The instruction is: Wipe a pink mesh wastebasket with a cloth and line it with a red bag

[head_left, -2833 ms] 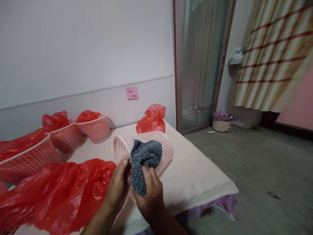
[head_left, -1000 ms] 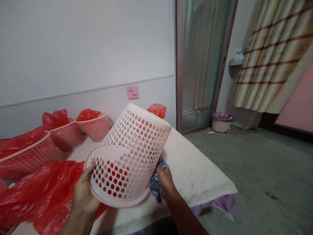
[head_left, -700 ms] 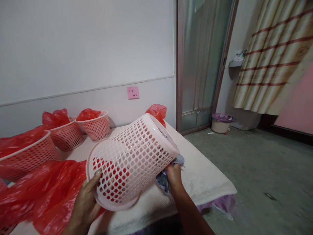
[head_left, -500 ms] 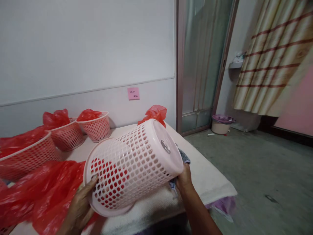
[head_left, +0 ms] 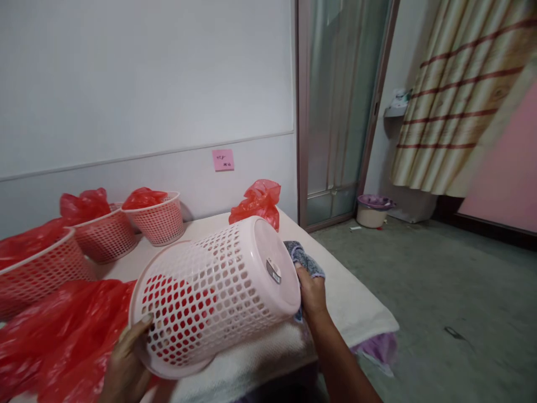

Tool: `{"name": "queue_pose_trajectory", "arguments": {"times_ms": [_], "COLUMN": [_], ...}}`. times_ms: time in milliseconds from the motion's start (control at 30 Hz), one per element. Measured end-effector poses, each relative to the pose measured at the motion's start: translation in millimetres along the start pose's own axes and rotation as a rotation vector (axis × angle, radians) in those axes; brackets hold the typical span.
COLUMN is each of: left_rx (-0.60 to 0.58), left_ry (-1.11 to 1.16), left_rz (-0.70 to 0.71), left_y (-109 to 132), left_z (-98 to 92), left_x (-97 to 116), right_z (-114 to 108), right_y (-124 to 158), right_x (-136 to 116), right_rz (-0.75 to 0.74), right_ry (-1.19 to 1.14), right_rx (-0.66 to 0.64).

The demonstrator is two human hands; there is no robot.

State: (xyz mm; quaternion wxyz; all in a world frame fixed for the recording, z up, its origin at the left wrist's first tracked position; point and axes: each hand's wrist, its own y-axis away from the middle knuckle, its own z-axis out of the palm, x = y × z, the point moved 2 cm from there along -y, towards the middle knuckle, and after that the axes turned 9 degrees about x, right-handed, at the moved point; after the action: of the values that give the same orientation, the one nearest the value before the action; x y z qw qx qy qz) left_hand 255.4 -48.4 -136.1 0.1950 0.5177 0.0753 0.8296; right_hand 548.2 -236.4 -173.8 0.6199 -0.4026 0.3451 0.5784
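Note:
A pink perforated basket (head_left: 235, 280) lies tilted on its side over the white-covered table, its base with a small label facing right. My left hand (head_left: 130, 358) grips its rim at the lower left, thumb on the outside. At the base, my right hand (head_left: 311, 288) is closed on a grey-blue cloth (head_left: 304, 258) that touches the basket's lower right edge. Red plastic bags (head_left: 71, 336) lie left of my left hand, and another red bag (head_left: 258, 202) stands behind the basket.
Three pink baskets (head_left: 161, 224) with red bags stand at the back left of the table (head_left: 356, 308). A pink note (head_left: 223, 160) is on the wall. A bin (head_left: 372, 215) stands on the floor beyond the glass door.
The basket has moved slightly down and left, its base lower. My right hand has shifted up with the cloth, which now shows more beside the base. The view has turned slightly right.

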Motion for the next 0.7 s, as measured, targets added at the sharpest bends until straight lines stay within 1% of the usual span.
{"name": "queue_pose_trajectory", "arguments": {"times_ms": [100, 200, 267, 300, 400, 467, 500, 567, 600, 700], "left_rx": [-0.023, -0.021, -0.008, -0.004, -0.014, 0.003, 0.018, 0.038, 0.036, -0.003], "left_ry": [-0.053, -0.060, -0.029, -0.010, 0.037, 0.082, 0.106, 0.140, 0.143, 0.119], "left_rz": [0.095, 0.136, 0.106, 0.083, 0.008, 0.004, 0.017, 0.047, 0.051, 0.016], "left_y": [5, 16, 23, 27, 33, 34, 33, 31, 30, 29], "left_z": [6.6, 23.7, 39.5, 47.8, 71.8, 85.2, 91.2, 102.5, 107.9, 121.6], "left_x": [5, 9, 10, 10, 7, 6, 7, 9, 10, 12], "right_z": [1, -3, -2, 0, 13, 22, 25, 28, 28, 23], "right_y": [0, 0, 5, 9, 31, 51, 62, 86, 98, 134], "right_x": [-5, -4, -1, 1, 7, 13, 16, 25, 30, 46], "right_rz": [-0.064, -0.058, -0.026, -0.017, -0.023, -0.060, -0.095, -0.242, -0.335, -0.623], "right_ry": [0.005, 0.024, 0.045, 0.055, 0.079, 0.134, 0.178, 0.301, 0.357, 0.486], "right_rx": [-0.009, 0.077, 0.134, 0.142, 0.094, 0.042, 0.022, -0.045, -0.100, -0.337]}}
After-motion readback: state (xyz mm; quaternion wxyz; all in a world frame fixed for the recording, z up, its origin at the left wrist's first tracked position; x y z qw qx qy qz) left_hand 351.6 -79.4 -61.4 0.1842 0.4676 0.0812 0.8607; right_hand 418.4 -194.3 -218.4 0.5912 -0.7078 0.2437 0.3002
